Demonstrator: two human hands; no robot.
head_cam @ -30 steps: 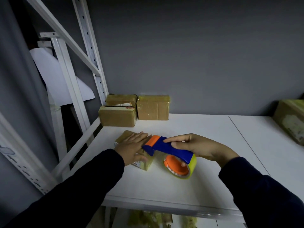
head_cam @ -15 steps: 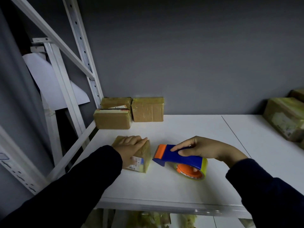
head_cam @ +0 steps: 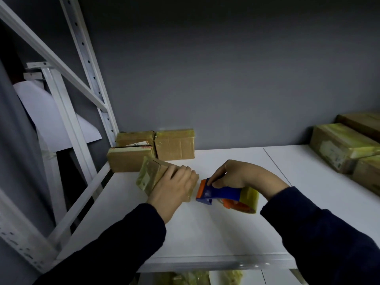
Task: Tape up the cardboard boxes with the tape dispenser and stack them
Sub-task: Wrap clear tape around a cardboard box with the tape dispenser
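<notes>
Since 0.5 s ago the small box [head_cam: 152,173] has been tipped up from lying flat; its left end is now raised off the white shelf [head_cam: 205,233]. Left hand [head_cam: 174,189]: fingers curled close together over the box's top, gripping it. Tape dispenser [head_cam: 221,192]: blue body, orange front end just beside the box's right end; whether they touch cannot be told. Right hand [head_cam: 240,174]: fingers curled tightly round the dispenser's blue handle. Writing: a pale label on the small box's raised end is too blurred to read. Of the 3 taped boxes [head_cam: 174,145] at the wall, 1 bears a white, red-edged label, unreadable. The far-right boxes [head_cam: 339,145] carry a pale label, also unreadable.
</notes>
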